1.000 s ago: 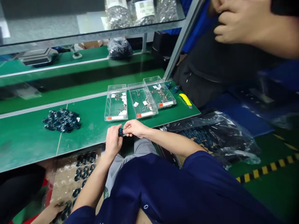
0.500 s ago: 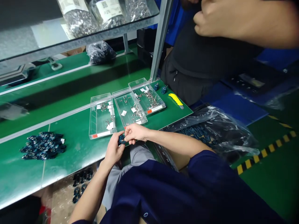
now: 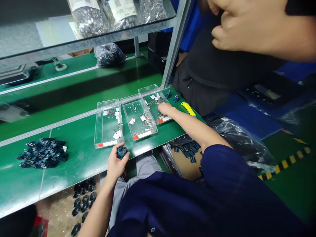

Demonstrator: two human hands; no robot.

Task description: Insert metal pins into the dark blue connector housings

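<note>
While the right hand (image 3: 166, 109) reached over a clear plastic tray (image 3: 164, 120), the left hand (image 3: 117, 165) held a dark blue part (image 3: 121, 152)

The fingers of the left hand were curled and clamped on the dark blue part, just above the edge of the green workbench (image 3: 81, 154). The fingers of the right hand were close together among small metal pieces (image 3: 154, 105); I cannot tell if they pinched one. Two more clear trays (image 3: 108, 143) stood beside. A yellow utility knife (image 3: 188, 108) lay near the right hand, and a pile of blue parts (image 3: 41, 153) lay well apart on the left.
</note>
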